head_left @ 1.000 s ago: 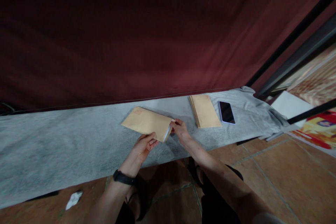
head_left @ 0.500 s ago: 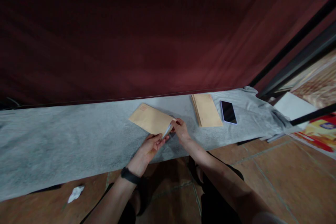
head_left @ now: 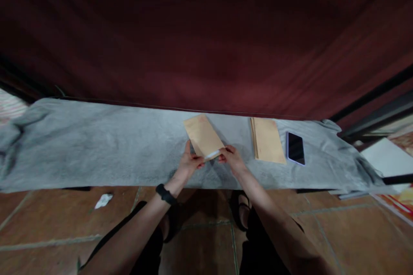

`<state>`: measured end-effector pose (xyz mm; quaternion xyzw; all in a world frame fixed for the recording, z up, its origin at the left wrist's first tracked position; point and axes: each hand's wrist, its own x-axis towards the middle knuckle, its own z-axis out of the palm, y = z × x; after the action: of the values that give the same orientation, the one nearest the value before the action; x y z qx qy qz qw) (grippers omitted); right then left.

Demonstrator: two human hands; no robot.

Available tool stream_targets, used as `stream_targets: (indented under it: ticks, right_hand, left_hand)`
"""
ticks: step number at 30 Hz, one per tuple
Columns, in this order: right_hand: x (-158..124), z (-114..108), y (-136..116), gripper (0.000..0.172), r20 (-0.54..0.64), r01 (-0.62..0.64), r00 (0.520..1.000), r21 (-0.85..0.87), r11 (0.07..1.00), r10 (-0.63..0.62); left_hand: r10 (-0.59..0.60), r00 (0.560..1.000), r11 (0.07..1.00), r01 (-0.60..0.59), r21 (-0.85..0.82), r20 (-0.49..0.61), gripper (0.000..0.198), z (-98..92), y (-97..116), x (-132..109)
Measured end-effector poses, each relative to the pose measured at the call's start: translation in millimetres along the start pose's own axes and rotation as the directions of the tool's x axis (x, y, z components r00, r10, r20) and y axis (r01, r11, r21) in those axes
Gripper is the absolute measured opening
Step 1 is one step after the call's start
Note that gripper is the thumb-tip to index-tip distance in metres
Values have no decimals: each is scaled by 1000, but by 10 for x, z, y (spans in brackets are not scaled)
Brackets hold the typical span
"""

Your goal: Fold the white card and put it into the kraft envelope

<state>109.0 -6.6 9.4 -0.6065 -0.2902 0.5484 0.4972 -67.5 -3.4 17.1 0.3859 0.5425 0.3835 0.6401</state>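
Note:
A tan paper envelope (head_left: 203, 134) is held between both hands, tilted above the grey cloth (head_left: 129, 146). Its near edge shows a white strip (head_left: 212, 154). My left hand (head_left: 189, 162) pinches the lower left corner, with a black band on the wrist. At the lower right corner, my right hand (head_left: 231, 157) grips the envelope with its fingers closed. To the right lies a small stack of tan envelopes (head_left: 269, 139), and beyond it a dark-screened phone (head_left: 295, 148) in a pale purple case.
A dark red curtain (head_left: 206, 51) rises behind the cloth-covered surface. A crumpled white paper (head_left: 103, 200) lies on the tiled floor (head_left: 129, 219). Dark bars (head_left: 377, 94) and a white panel (head_left: 385, 157) stand at the right.
The held envelope has turned more upright, pointing away from me, and its near edge is now more level. My view has shifted, with more of the cloth's left end showing.

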Motion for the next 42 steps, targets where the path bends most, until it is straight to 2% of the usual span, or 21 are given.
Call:
stream_targets:
  ticks: [2, 3, 5, 7, 9, 10, 14, 16, 18, 21, 26, 29, 31, 33, 35, 36, 37, 39, 40, 42]
  right_hand:
    - [-9, -68, -8, 7, 77, -29, 996, -139, 990, 40]
    - [-11, -99, -8, 7, 99, -43, 993, -208, 977, 65]
    - [-16, -148, -2, 9, 130, -44, 987, -323, 945, 90]
    - [-24, -180, 4, 11, 146, -28, 984, -413, 910, 97]
    - [-34, -198, 0, 15, 152, -18, 983, -486, 874, 105]
    - [-38, -205, -8, 17, 157, -17, 981, -518, 855, 114]
    - [-53, -227, -70, 20, 177, -37, 969, -586, 809, 173]
    - [-66, -243, -101, 19, 193, -51, 962, -573, 818, 195]
    - [-82, -260, -121, 17, 219, -56, 954, -539, 840, 204]
    - [-102, -268, -122, 16, 243, -62, 946, -510, 858, 212]
    - [-85, -302, -103, 17, 231, -47, 949, -567, 822, 214]
    - [-38, -395, -139, 17, 246, 21, 950, -662, 749, 191]
    - [0, -444, -180, 17, 219, 116, 973, -727, 677, 69]
    - [32, -432, -209, 17, 171, 239, 970, -772, 588, -171]
    - [50, -340, -200, 20, 185, 383, 898, -775, 503, -398]
    - [51, -272, -175, 26, 236, 460, 858, -749, 477, -457]
    - [47, -197, -136, 31, 332, 551, 812, -709, 441, -480]
    - [25, -56, -24, 42, 499, 674, 720, -671, 311, -482]
    - [11, -1, 42, 46, 544, 690, 700, -683, 240, -463]
    - [-15, 64, 172, 51, 554, 659, 712, -739, 138, -431]
  left_hand:
    - [72, 997, 966, -71, 247, 4, 102, -63, 1, -8]
    - [124, 992, 905, -118, 409, 13, 96, -89, 4, -24]
    - [233, 970, 665, -206, 718, 64, 82, -119, 11, -76]
    - [304, 942, 375, -258, 891, 145, 66, -114, 20, -150]
    - [320, 920, 126, -278, 952, 227, 51, -79, 30, -228]
    - [317, 915, 50, -281, 958, 251, 45, -55, 36, -263]
    - [332, 877, -128, -324, 937, 349, 39, 20, 68, -349]
    - [341, 830, -243, -376, 894, 442, 40, 30, 80, -364]
    - [352, 785, -310, -415, 855, 509, 45, 25, 84, -368]
    - [356, 760, -290, -463, 838, 543, 53, 15, 72, -358]
    - [323, 794, -16, -540, 841, 516, 54, 32, 56, -326]
    - [327, 789, 72, -570, 819, 520, 50, 35, 68, -318]
    - [331, 775, 67, -588, 806, 538, 47, 30, 76, -310]
    - [325, 765, 37, -598, 801, 556, 45, 21, 77, -291]
    - [318, 757, 2, -602, 798, 571, 42, 12, 76, -255]
    - [319, 752, -10, -605, 796, 576, 39, 8, 75, -231]
    - [325, 746, -17, -610, 792, 582, 36, 3, 74, -205]
    - [345, 730, -14, -625, 781, 590, 32, -10, 75, -146]
    - [355, 729, -4, -625, 781, 585, 31, -20, 76, -114]
    - [369, 746, 30, -605, 795, 554, 27, -45, 75, -46]
